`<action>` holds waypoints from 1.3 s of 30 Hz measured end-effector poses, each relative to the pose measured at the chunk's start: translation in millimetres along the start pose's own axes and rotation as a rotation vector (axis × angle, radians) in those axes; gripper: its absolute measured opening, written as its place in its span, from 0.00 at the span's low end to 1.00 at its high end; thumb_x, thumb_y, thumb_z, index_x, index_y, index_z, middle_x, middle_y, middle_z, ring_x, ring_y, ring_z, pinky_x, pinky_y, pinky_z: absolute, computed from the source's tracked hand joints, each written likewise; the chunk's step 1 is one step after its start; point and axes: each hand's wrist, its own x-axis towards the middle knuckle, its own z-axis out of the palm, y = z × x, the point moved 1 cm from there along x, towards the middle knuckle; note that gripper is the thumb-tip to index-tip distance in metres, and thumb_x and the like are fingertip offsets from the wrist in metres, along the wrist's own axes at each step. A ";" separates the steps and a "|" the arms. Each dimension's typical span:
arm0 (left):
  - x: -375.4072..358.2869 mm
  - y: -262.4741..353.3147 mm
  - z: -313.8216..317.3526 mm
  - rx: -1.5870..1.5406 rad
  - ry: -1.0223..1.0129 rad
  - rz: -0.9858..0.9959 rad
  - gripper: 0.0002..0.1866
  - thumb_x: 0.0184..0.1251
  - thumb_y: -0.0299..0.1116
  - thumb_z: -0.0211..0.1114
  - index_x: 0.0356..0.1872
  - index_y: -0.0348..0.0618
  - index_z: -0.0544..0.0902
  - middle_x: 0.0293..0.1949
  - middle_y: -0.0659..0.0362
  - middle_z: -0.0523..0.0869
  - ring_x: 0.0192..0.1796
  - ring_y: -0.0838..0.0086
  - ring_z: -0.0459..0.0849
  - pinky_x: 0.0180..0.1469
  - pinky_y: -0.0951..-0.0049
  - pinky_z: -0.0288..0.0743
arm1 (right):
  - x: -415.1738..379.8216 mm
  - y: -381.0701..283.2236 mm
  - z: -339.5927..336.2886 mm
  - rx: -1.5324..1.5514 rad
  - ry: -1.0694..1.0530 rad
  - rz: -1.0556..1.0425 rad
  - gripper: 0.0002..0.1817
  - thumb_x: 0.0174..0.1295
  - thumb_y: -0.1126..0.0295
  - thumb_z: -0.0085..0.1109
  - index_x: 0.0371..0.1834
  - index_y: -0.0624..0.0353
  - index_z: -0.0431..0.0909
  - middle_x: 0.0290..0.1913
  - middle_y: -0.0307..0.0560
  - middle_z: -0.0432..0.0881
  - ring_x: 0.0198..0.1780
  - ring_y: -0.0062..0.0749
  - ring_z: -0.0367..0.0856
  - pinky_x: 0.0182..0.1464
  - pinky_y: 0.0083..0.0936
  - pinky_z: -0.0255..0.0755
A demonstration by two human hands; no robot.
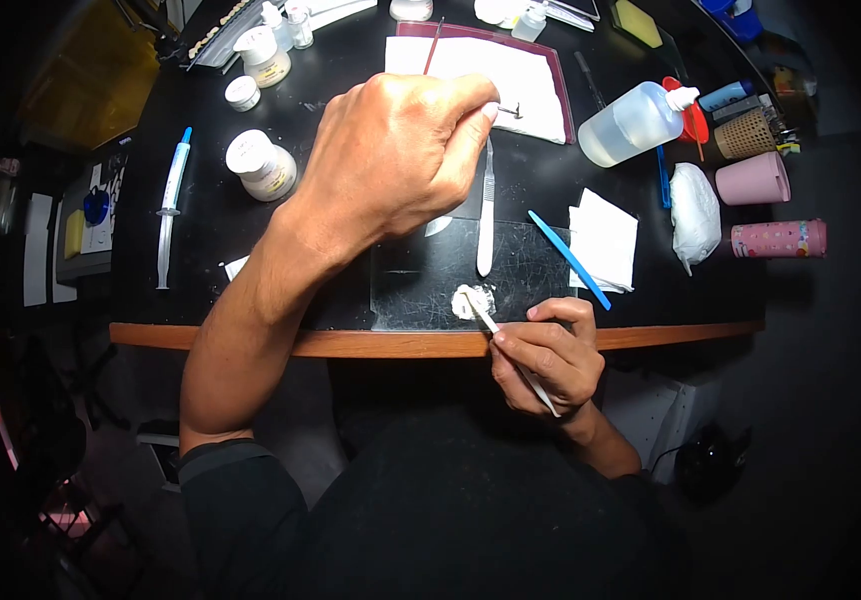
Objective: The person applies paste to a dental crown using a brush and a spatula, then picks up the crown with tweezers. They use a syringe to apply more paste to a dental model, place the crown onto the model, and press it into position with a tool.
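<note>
My left hand is raised over the table, thumb and index finger pinched together. A thin metal piece with a dark tip shows at the fingertips; its kind is not clear. My right hand, near the table's front edge, grips a slim white stick-like tool. The tool slants so its far end meets a small mound of white paste. This paste lies on a scratched clear slab. A metal-handled tool lies behind the paste. The red-handled brush is partly hidden behind my left hand.
White tissue covers a dark red tray. To the left are a syringe and white-lidded jars. At right lie a blue stick, folded tissue, a squeeze bottle and a pink cup.
</note>
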 end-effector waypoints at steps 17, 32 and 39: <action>-0.7 0.9 1.6 -0.032 0.018 0.025 0.11 0.77 0.32 0.65 0.50 0.40 0.91 0.35 0.46 0.93 0.33 0.56 0.93 0.38 0.63 0.83 | 4.0 -1.2 -0.6 0.016 -0.011 0.014 0.13 0.47 0.80 0.75 0.38 0.58 0.91 0.35 0.41 0.93 0.45 0.36 0.82 0.49 0.30 0.74; -1.8 1.8 1.7 -0.021 0.021 0.029 0.10 0.77 0.33 0.65 0.49 0.41 0.91 0.33 0.48 0.93 0.31 0.57 0.92 0.37 0.63 0.83 | -1.3 1.7 1.2 0.012 -0.004 0.032 0.14 0.46 0.75 0.77 0.39 0.53 0.92 0.37 0.34 0.93 0.47 0.34 0.83 0.51 0.32 0.67; -1.8 1.5 2.8 -0.023 0.015 0.027 0.10 0.76 0.33 0.65 0.48 0.41 0.91 0.33 0.48 0.92 0.32 0.57 0.92 0.36 0.63 0.83 | 3.6 -1.3 -1.3 0.023 -0.023 0.012 0.13 0.47 0.79 0.76 0.38 0.58 0.92 0.34 0.40 0.93 0.44 0.35 0.81 0.49 0.29 0.72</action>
